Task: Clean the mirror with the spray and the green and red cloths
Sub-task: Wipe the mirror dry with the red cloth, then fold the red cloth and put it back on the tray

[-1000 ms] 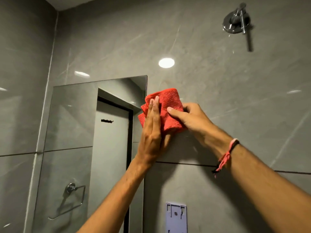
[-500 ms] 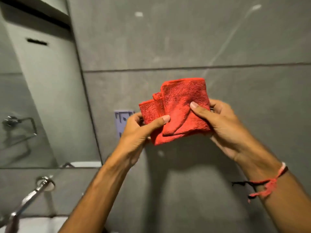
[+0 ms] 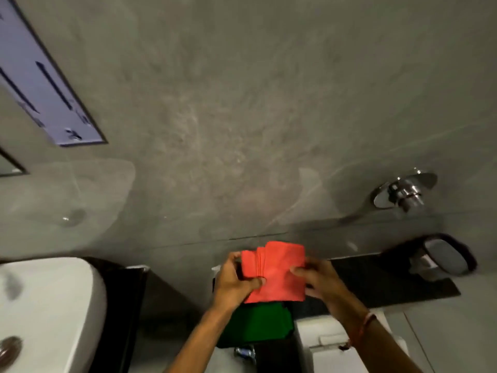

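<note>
I hold the folded red cloth [image 3: 274, 273] low in front of the grey wall with both hands. My left hand [image 3: 236, 281] pinches its left edge, thumb on top. My right hand [image 3: 317, 281] grips its right edge. Directly below the red cloth lies the green cloth [image 3: 258, 327], folded on a dark surface. Only a sliver of the mirror's bottom corner [image 3: 8, 165] shows at the far left. The spray is not clearly visible.
A white sink [image 3: 48, 305] with a metal drain sits at lower left. A black ledge [image 3: 390, 278] runs along the wall at right, with a chrome holder [image 3: 441, 257] on it and a chrome valve [image 3: 400, 193] above. A white fixture [image 3: 330, 343] stands below my right forearm.
The view has swung down from the mirror to the sink and ledge. Both hands have lowered the red cloth from the wall beside the mirror to just above the green cloth.
</note>
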`<state>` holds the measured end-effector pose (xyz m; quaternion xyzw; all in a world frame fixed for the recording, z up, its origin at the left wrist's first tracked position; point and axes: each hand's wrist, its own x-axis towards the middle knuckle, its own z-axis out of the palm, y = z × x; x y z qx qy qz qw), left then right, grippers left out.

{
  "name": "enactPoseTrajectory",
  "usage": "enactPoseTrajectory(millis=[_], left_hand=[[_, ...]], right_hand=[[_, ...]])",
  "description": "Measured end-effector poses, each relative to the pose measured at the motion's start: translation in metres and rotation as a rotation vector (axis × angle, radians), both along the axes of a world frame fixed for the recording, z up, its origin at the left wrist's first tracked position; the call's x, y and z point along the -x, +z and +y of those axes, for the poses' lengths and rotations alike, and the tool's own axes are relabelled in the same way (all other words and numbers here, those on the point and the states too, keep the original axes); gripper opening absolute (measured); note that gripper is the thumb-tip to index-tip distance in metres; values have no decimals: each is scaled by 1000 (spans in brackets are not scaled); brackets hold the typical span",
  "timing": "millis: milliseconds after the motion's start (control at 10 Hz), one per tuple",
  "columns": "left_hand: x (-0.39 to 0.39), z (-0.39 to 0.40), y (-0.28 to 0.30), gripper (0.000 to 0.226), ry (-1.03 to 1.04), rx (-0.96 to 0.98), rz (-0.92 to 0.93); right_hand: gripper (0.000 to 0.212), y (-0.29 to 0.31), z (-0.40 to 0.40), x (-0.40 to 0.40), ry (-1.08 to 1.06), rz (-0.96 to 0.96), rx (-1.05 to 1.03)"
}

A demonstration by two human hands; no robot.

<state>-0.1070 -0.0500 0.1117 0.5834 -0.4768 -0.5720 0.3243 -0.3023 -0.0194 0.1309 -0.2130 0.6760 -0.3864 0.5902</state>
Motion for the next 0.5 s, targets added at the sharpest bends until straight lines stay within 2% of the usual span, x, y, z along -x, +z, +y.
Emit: enactPoseTrajectory(millis=[100,200,300,400,500], left_hand=[[11,2,-49,64,-12,-8,-164],[22,6,-85,70,-37,-17,-335],[27,6,-111,75,-76,-73,-416],[23,8,-130,79,-260,-66,-505],[16,13,-130,75,-402,74,-538]], right_hand=[[17,-44,-4,-4,-44,-36,-88],[30,-83,-14,-8,-55,-6,-139],[44,-119,-24,-10,-6,70,-189],[52,-143,-28,-7,108,131,-168],[62,-150,-22,-3,299,280,-187]])
